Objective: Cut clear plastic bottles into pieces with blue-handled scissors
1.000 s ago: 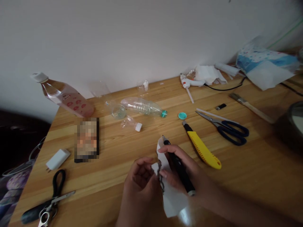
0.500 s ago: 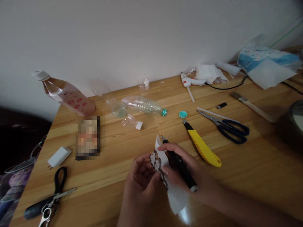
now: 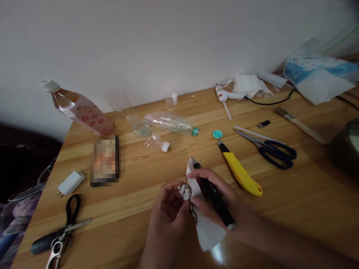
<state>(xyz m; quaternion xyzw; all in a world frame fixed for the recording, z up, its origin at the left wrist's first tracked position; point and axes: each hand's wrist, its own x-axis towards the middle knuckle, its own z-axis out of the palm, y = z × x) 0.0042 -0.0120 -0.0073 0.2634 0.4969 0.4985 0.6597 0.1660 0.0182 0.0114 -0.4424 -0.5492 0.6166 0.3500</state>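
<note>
White paper (image 3: 210, 232) between left fingers (image 3: 183, 213) and right fingers (image 3: 204, 173) (with black pen (image 3: 218, 204)).

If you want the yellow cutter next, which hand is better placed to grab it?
Probably the right hand: the yellow cutter lies nearer it. It'd likely put down the black pen-like tool first. The left hand is farther away, pinching dark-patterned paper.
</note>
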